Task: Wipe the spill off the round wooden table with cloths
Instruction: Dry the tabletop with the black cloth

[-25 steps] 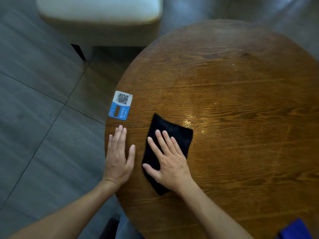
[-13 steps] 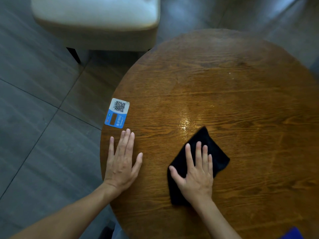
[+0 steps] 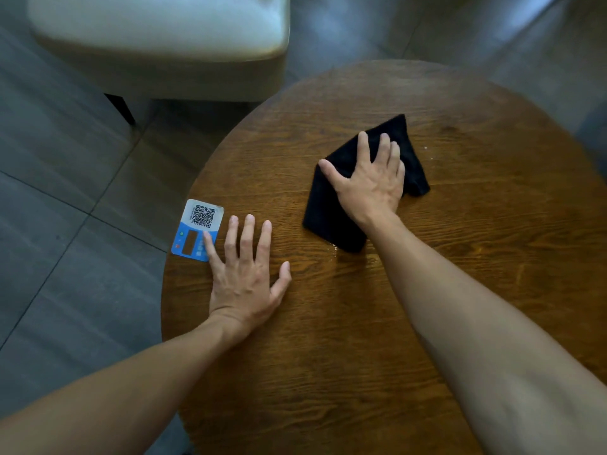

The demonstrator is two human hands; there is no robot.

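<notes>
Right hand (image 3: 371, 182) is laid flat, fingers spread, palm pressed down on a black cloth (image 3: 331, 208); nothing is gripped, the cloth is just pinned to the round wooden worktop (image 3: 460, 290). The cloth is folded into a rough triangle, its far tip sticking out beyond the fingertips, its near corner poking out below the wrist. A small wet glint (image 3: 333, 249) is seen on the wood just beside that near corner, between the two hands.

Left hand (image 3: 244, 274) is spread open and flat on the bare worktop, holding nothing, well apart from the cloth. Its little finger overlaps the edge of a blue-and-white QR code card (image 3: 197, 226) that is stuck at the worktop rim. A pale cushioned seat (image 3: 157, 37) is seen on the grey tiled floor (image 3: 65, 192) beyond the left hand.
</notes>
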